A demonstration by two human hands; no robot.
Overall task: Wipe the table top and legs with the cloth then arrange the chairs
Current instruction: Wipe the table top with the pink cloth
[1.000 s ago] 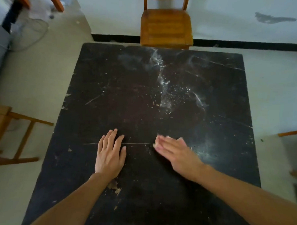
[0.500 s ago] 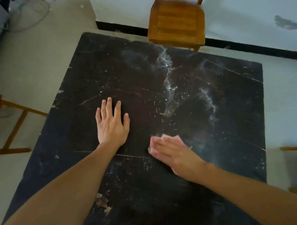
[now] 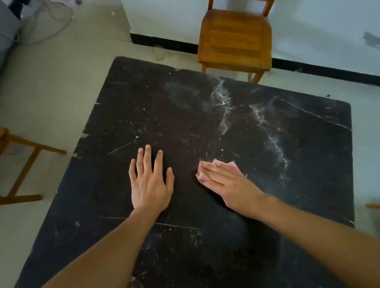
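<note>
Dust streaks (image 3: 223, 114) across scratched black table (image 3: 143, 102), wooden chair (image 3: 235, 39) beyond

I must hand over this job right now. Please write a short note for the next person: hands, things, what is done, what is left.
Left hand: flat on the table, fingers spread, holding nothing.
Right hand: straight fingers press the pink cloth onto the table top.
Done: nothing looks finished; the cloth is at mid-table.
Left: wipe the white streaks across the far half, then the legs (not in view), then arrange the chairs: far chair, left chair, and a bit of one at the right edge.
</note>
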